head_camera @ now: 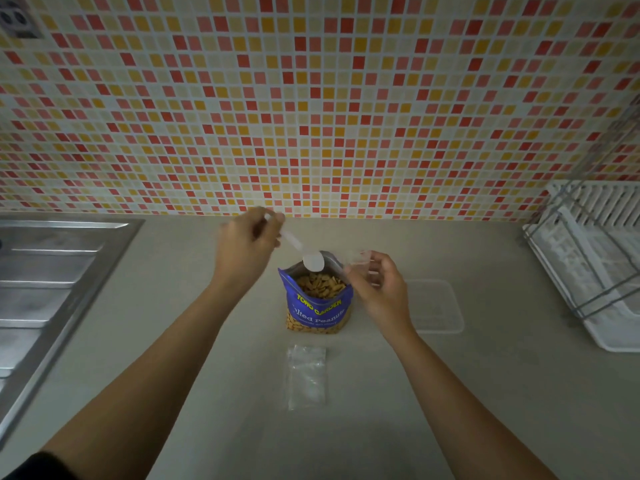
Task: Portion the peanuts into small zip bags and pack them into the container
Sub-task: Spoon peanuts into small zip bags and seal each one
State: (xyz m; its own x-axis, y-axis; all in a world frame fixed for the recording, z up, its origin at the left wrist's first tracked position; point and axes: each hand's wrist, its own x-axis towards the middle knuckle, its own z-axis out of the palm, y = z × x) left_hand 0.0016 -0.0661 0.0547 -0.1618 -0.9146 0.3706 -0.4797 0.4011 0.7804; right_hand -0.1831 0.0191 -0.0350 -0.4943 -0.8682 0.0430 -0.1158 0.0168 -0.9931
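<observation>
An open blue peanut bag [317,311] stands on the counter, peanuts showing at its mouth. My left hand [247,245] grips the handle of a white plastic spoon [313,262], whose bowl hovers over the bag's opening. My right hand [379,289] holds a small clear zip bag [358,261] just right of the bag's mouth. A stack of clear zip bags [306,375] lies flat in front of the peanut bag. A clear rectangular container [438,306] sits to the right, behind my right hand.
A steel sink and drainboard [52,289] take up the left side. A white dish rack [595,271] stands at the right edge. A mosaic tiled wall [311,116] rises behind the counter.
</observation>
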